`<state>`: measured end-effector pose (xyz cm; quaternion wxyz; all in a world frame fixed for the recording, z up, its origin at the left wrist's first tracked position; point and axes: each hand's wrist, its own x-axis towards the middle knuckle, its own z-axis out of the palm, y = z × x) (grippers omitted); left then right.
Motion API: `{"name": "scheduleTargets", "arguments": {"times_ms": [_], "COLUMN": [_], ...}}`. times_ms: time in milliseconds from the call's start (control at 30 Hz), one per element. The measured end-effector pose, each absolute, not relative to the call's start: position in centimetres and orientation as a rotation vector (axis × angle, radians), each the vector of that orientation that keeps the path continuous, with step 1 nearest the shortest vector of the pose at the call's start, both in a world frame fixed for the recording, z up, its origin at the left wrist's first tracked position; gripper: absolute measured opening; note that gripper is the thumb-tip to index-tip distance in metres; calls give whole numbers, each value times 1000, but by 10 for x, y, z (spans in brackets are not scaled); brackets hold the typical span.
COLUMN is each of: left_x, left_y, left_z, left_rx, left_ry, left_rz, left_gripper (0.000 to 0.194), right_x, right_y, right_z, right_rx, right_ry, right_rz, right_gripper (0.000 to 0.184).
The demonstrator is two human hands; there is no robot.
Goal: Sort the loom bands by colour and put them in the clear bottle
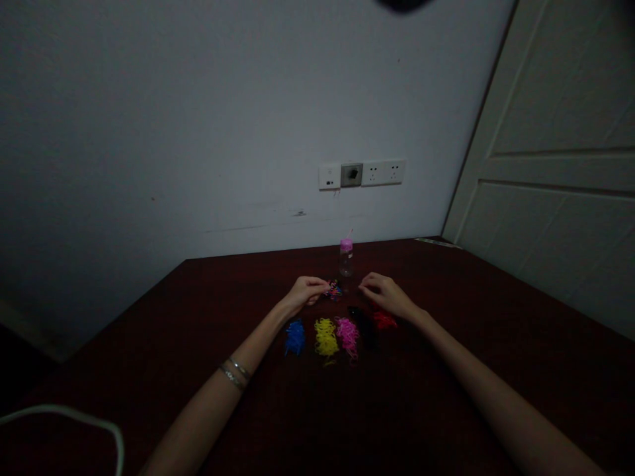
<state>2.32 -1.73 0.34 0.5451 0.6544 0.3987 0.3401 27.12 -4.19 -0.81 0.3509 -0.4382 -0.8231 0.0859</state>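
Note:
My left hand is closed in a pinch, its fingertips touching the left side of a small heap of mixed-colour rubber bands. Whatever those fingers hold is too small to make out. To the right of the heap, my right hand has thumb and fingers pressed together above the table, and I cannot see what is between them. Nearer me, small bands lie sorted by colour: a blue pile, a yellow pile, a pink pile, a dark pile and a red pile under my right wrist.
A clear bottle with a pink lid stands just behind the mixed heap. The dark red table meets a wall with sockets. A panelled door is on the right, and a pale cable curves across the lower left.

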Motion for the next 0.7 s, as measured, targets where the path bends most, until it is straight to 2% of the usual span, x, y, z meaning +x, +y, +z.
{"name": "scheduleTargets", "arguments": {"times_ms": [267, 433, 700], "left_x": [44, 61, 78], "left_y": [-16, -22, -21], "left_z": [-3, -4, -10], "left_rx": [2055, 2329, 2344], "left_ry": [962, 1018, 1055], "left_rz": [658, 537, 502], "left_gripper": [17, 21, 21], "right_x": [272, 272, 274], "right_y": [-40, -41, -37], "right_z": [-10, -8, -12], "right_rx": [-1139, -1117, -1120], "right_ry": [-2110, -2092, -2072], "right_rz": [223, 216, 212], "right_gripper": [22, 22, 21]}}
